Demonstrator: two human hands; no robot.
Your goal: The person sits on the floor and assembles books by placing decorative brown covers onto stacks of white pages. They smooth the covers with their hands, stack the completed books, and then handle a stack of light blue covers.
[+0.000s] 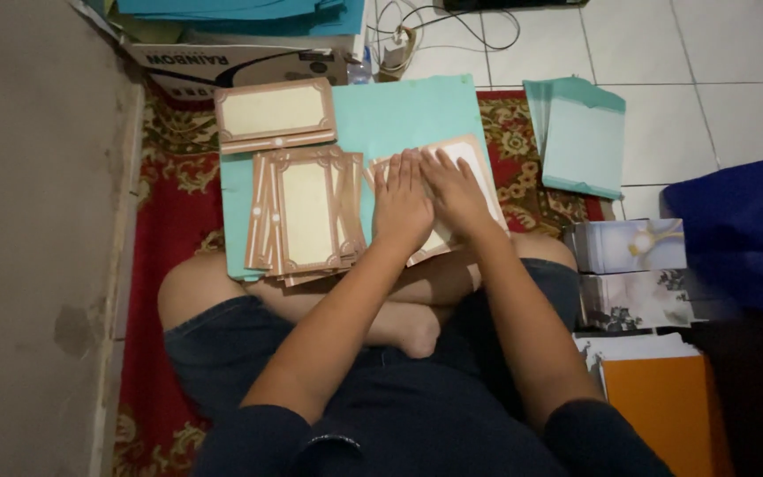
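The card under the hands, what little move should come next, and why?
Probably slide both palms outward to flatten it. The left hand and right hand lie flat, side by side, on the card, which rests tilted on the teal sheet beside the card pile.

Dim indoor light, brightest on the white floor tiles point(708, 79) in the upper right of the frame. The lower edge falls into shadow. Slightly soft throughout, no glare.
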